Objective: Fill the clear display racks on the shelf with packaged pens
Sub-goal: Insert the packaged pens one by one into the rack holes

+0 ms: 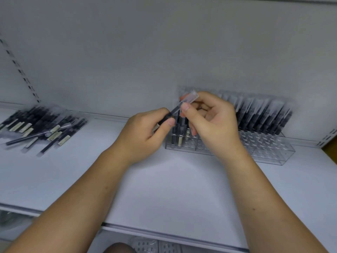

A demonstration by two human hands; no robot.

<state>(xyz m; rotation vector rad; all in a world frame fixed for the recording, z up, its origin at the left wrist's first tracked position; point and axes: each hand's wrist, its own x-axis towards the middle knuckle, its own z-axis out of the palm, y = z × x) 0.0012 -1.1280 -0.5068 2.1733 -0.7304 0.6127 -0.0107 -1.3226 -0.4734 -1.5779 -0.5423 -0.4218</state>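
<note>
Left grip point(144, 132) and right grip point(215, 123) pinch a packaged pen point(190, 97), writing unreadable.

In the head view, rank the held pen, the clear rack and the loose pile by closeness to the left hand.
1. The pen, pinched by the left hand itself.
2. The rack, just right of it.
3. The pile, far off to its left.
</note>
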